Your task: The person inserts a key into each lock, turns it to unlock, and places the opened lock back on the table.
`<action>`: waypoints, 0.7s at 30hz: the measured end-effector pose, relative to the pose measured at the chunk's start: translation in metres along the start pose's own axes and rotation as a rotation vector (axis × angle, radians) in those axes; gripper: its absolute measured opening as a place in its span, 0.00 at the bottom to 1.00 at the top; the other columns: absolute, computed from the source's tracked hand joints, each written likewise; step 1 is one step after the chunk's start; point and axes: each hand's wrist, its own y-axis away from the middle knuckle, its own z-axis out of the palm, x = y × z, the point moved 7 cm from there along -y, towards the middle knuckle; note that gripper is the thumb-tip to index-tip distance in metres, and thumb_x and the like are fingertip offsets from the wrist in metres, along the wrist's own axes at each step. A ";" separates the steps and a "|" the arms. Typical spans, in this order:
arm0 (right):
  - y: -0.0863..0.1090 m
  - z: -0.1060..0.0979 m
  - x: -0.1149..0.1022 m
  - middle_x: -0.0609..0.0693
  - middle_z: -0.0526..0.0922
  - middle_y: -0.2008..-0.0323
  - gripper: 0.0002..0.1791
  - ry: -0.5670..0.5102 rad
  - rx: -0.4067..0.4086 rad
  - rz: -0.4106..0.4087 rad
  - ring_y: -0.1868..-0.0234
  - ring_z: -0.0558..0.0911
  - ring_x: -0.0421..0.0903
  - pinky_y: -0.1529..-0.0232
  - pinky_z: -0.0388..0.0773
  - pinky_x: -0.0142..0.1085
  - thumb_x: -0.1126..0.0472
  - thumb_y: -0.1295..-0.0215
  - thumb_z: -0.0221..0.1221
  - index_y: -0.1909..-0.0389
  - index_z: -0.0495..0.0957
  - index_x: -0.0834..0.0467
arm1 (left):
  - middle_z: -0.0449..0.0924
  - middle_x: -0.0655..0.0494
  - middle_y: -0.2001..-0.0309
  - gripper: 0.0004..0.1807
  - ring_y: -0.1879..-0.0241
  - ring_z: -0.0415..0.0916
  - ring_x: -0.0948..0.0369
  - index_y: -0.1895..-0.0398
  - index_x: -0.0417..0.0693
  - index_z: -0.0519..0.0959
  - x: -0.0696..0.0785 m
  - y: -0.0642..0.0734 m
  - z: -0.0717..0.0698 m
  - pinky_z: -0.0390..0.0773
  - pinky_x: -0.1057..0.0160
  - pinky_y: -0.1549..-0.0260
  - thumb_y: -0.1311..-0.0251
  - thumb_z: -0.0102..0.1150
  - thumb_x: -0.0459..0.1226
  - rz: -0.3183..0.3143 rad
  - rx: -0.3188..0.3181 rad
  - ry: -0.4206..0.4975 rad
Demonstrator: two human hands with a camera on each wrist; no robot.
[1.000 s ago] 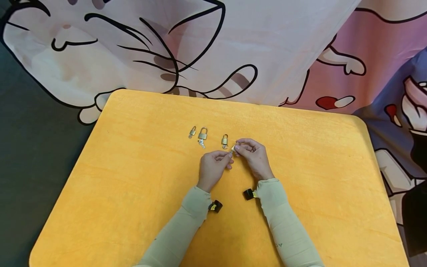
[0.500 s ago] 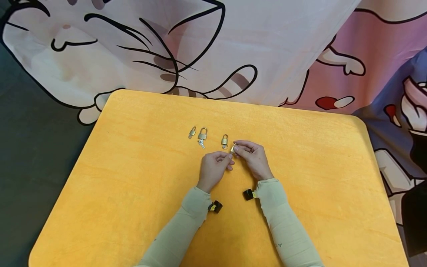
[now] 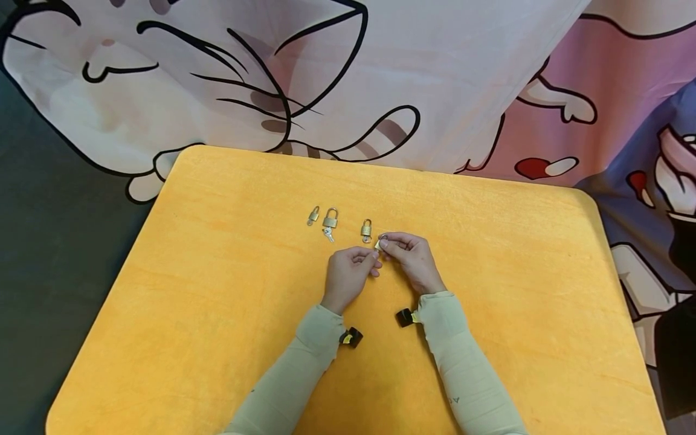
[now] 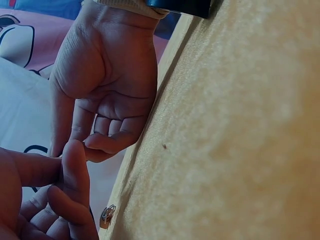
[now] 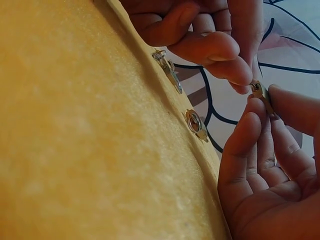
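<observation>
Between the two hands is a small brass padlock (image 5: 261, 96), held just above the table. My right hand (image 3: 414, 260) grips its body between thumb and fingers, with the shackle side towards the right hand. My left hand (image 3: 348, 275) pinches a small key (image 5: 254, 85) at the padlock's keyhole end; most of the key is hidden by the fingertips. Just beyond the hands lies another brass padlock (image 3: 367, 229) with its key end towards me. Further left are a larger padlock (image 3: 330, 219) with keys (image 3: 328, 233) hanging from it and a small tilted padlock (image 3: 313, 214).
The yellow table (image 3: 228, 314) has rounded corners and reaches well past both arms. Behind it hangs a cartoon-printed cloth (image 3: 435, 78). A dark object (image 3: 674, 356) stands off the right edge.
My right hand, with the padlock, has shifted slightly towards me and to the left. The left hand stays almost in place. The padlocks on the table have not moved.
</observation>
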 end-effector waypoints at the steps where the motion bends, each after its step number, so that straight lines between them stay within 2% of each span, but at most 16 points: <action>1: 0.000 0.000 0.000 0.58 0.87 0.57 0.17 -0.004 -0.001 0.003 0.64 0.85 0.40 0.59 0.83 0.32 0.70 0.32 0.62 0.48 0.77 0.78 | 0.87 0.54 0.73 0.09 0.77 0.85 0.59 0.61 0.34 0.86 0.000 0.000 0.000 0.83 0.60 0.73 0.33 0.63 0.34 -0.001 0.001 -0.001; 7: 0.000 0.001 0.002 0.48 0.88 0.63 0.16 -0.017 -0.013 0.010 0.65 0.85 0.40 0.59 0.83 0.32 0.71 0.32 0.62 0.48 0.77 0.79 | 0.86 0.54 0.74 0.09 0.77 0.85 0.59 0.62 0.34 0.86 -0.001 0.000 0.000 0.82 0.64 0.75 0.33 0.63 0.34 0.009 0.010 -0.005; 10: -0.001 0.001 0.002 0.46 0.88 0.63 0.16 -0.014 -0.018 0.008 0.65 0.85 0.40 0.59 0.83 0.32 0.70 0.32 0.62 0.49 0.77 0.78 | 0.86 0.55 0.74 0.09 0.77 0.84 0.60 0.62 0.36 0.87 -0.001 0.001 0.000 0.81 0.66 0.75 0.33 0.63 0.34 0.018 0.016 -0.018; 15: 0.000 0.001 0.003 0.47 0.88 0.63 0.16 -0.007 -0.021 0.005 0.65 0.84 0.39 0.59 0.82 0.31 0.69 0.32 0.63 0.50 0.78 0.78 | 0.86 0.55 0.74 0.07 0.77 0.84 0.60 0.63 0.38 0.87 0.000 0.001 -0.001 0.81 0.65 0.74 0.33 0.63 0.34 0.030 0.023 -0.031; 18: 0.000 0.001 0.002 0.54 0.88 0.60 0.16 -0.005 -0.021 0.002 0.65 0.85 0.40 0.59 0.82 0.32 0.69 0.32 0.63 0.50 0.78 0.78 | 0.86 0.55 0.74 0.07 0.77 0.84 0.60 0.64 0.38 0.87 0.001 0.001 -0.001 0.82 0.65 0.74 0.33 0.64 0.34 0.034 0.025 -0.032; 21: 0.000 0.001 0.001 0.56 0.88 0.59 0.16 -0.001 -0.022 -0.002 0.65 0.85 0.40 0.59 0.83 0.32 0.69 0.32 0.63 0.50 0.78 0.78 | 0.86 0.55 0.74 0.07 0.77 0.84 0.61 0.64 0.38 0.87 0.002 0.001 0.000 0.82 0.65 0.73 0.33 0.64 0.34 0.037 0.026 -0.034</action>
